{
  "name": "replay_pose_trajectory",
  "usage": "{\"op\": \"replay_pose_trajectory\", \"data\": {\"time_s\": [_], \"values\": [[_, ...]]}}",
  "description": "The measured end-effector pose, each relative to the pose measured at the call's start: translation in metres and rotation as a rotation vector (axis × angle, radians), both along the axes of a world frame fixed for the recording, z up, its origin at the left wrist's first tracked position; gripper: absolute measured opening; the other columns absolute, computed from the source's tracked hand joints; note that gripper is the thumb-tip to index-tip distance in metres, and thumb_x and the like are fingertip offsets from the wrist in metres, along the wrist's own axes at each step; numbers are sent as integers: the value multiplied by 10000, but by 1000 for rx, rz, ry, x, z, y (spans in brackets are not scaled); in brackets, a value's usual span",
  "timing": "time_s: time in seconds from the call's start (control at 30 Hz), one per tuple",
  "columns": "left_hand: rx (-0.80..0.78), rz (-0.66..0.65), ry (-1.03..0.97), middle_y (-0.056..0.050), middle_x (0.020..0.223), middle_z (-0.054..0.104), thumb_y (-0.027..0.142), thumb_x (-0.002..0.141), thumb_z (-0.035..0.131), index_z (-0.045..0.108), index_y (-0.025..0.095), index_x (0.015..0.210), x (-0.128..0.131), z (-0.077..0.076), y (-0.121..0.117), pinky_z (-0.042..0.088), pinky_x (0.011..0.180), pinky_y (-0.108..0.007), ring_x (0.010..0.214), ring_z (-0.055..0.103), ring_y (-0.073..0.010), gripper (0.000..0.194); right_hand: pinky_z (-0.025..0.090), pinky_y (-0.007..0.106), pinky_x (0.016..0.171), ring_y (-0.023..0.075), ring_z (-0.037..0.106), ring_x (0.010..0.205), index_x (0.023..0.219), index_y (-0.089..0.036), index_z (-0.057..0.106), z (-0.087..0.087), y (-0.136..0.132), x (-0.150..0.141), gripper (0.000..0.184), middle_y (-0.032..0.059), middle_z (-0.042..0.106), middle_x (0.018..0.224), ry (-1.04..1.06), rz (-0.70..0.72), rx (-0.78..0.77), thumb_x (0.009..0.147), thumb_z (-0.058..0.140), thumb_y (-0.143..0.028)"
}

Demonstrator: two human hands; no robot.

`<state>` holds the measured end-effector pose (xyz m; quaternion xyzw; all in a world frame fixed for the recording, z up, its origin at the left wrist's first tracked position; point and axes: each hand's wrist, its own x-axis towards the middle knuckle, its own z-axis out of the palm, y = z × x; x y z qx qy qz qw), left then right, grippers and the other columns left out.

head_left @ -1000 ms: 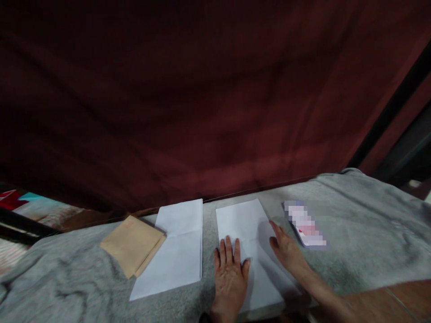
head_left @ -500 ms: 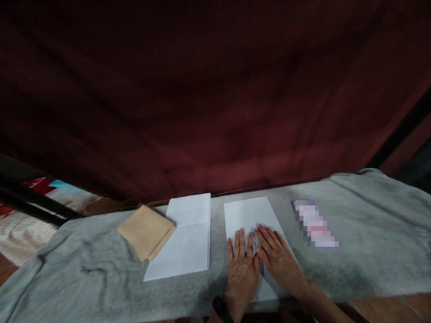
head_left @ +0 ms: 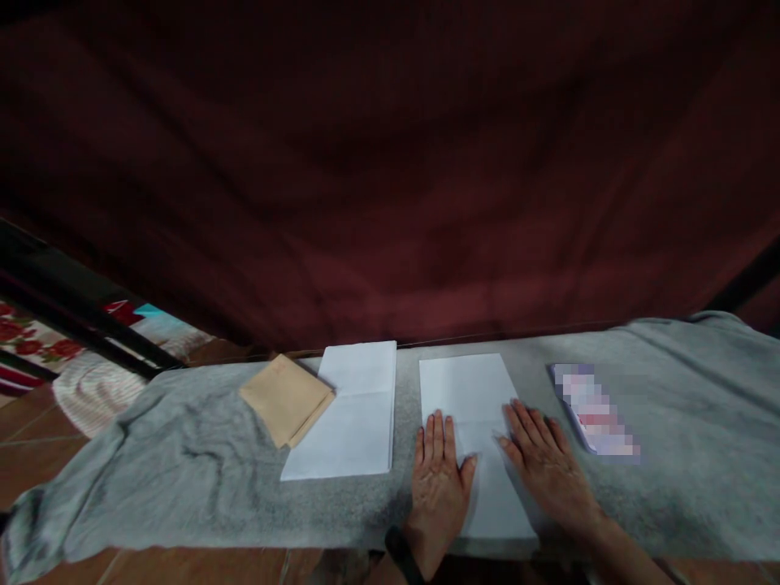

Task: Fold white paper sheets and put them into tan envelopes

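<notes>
A white sheet of paper (head_left: pixel 463 386) lies lengthwise on the grey cloth, with a faint crease across its middle. My left hand (head_left: pixel 439 483) rests flat on its left edge, fingers stretched forward and thumb out over the paper. At the right edge, my right hand (head_left: pixel 548 463) lies palm down, its fingers spread and its thumb and fingertips touching the sheet. Neither hand grips anything. Left of them is a stack of white paper (head_left: pixel 359 431), creased across, with brown envelopes (head_left: pixel 286 398) overlapping its left side.
Grey cloth (head_left: pixel 201 455) covers the long, narrow surface, wrinkled at the left. On the right lies a flat purple-edged object (head_left: pixel 594 410), its face blurred out. A dark red curtain (head_left: pixel 390 203) hangs behind. Dark bars (head_left: pixel 85 317) and tiled floor (head_left: pixel 36 439) show at left.
My hands have moved apart: the right slid rightward to the sheet's edge, the left stayed near the left edge. More of the paper's middle shows. The whole view has shifted slightly.
</notes>
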<state>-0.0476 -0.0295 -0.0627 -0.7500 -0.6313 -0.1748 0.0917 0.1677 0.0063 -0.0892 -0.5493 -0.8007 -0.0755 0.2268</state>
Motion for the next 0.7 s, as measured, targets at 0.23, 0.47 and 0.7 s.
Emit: {"op": "replay_pose_trajectory", "data": {"time_s": [0.23, 0.47, 0.7], "values": [[8, 13, -5, -179, 1586, 398, 421, 1018, 446, 281, 113, 1573, 3, 2, 0, 397, 1162, -495, 1471, 376, -293, 655, 294, 586, 1182, 317, 362, 1471, 1619, -213, 159, 8, 0, -10, 628, 111, 365, 1606, 66, -13, 21, 1034, 347, -347], [17, -13, 25, -158, 1589, 404, 429, 1017, 440, 328, 144, 1560, 2, 2, 0, 395, 1155, -513, 1471, 374, -300, 623, 282, 505, 1207, 272, 411, 1446, 1594, -217, 275, 15, -6, -25, 610, 93, 388, 1597, 8, 84, -5, 1024, 424, -374], [7, 10, 7, -158, 1568, 439, 470, 1005, 444, 349, 130, 1549, -1, -1, 1, 412, 1146, -482, 1460, 396, -286, 648, 299, 510, 1199, 285, 425, 1436, 1566, -219, 352, 10, -7, -19, 579, 101, 386, 1596, 37, 17, -25, 1019, 428, -392]]}}
